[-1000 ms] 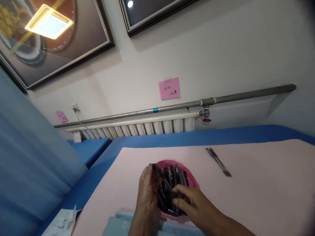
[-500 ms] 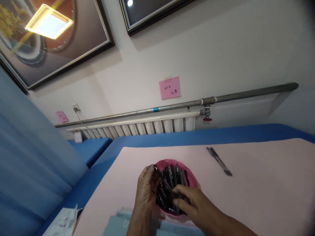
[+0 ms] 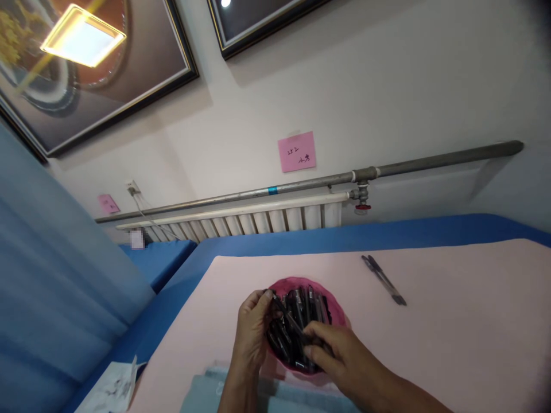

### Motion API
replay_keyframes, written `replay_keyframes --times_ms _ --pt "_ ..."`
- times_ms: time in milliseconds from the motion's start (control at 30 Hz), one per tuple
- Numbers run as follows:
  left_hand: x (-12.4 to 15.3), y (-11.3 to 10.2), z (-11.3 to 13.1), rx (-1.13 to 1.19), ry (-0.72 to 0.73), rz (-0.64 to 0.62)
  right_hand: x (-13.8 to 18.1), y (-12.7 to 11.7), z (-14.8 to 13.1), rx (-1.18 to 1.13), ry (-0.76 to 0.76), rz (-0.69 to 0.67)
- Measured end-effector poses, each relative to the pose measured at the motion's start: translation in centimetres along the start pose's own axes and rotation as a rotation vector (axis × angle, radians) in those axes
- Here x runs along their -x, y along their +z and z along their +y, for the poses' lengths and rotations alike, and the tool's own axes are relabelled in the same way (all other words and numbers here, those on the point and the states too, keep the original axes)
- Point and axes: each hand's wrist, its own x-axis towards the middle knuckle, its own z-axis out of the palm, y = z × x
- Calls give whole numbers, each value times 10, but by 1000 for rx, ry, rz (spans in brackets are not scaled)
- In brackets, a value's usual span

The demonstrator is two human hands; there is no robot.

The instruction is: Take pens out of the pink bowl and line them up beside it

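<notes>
Now your L hand (image 3: 252,322) pinches one end of a dark pen (image 3: 286,311), R hand (image 3: 336,349) closed round the other, over pink bowl (image 3: 338,310) of pens (image 3: 298,300)

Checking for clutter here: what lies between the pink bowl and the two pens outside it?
In the head view, only the pink cover lies between the bowl and the pens.

Pink cvr (image 3: 451,327) holds bowl (image 3: 337,306) & 2 pens (image 3: 384,280).
</notes>
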Motion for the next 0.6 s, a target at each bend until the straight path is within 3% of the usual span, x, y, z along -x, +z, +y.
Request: replay_keyframes --times_ms 300,600 --pt "3 6 -2 141 -74 18 2 2 2 52 -9 59" --pt "5 7 -2 135 -105 -24 0 -1 1 -44 -28 -18"
